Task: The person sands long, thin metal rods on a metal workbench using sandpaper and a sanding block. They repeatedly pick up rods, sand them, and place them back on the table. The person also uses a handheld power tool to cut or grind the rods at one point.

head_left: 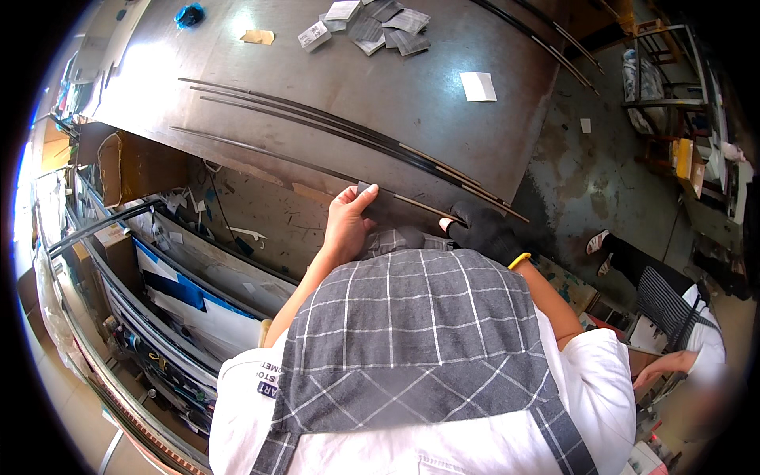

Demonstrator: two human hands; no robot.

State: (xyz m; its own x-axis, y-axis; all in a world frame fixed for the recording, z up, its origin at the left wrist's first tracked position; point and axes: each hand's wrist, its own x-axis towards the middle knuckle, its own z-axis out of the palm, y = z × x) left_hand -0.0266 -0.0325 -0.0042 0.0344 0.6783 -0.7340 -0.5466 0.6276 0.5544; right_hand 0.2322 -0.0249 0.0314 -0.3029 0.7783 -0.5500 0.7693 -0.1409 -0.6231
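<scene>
A long thin strip (269,158), dark along much of its length and paler at the right, lies along the table's near edge. My bare left hand (348,220) is closed, thumb and fingers pinching a small dark grey sheet piece (362,188) against the strip. Whether that piece wraps fully around it, I cannot tell. My right hand (475,226), in a black glove with a bare fingertip showing, is closed around the strip's right end. Just beyond, several similar strips (317,123) lie side by side on the table.
The brown metal-like table (261,59) bears a pile of grey sheet pieces (368,32), a white paper (478,86), a tan scrap (258,36) and a blue bundle (189,15). A rack of panels (182,293) stands left. Another person (673,313) is at right.
</scene>
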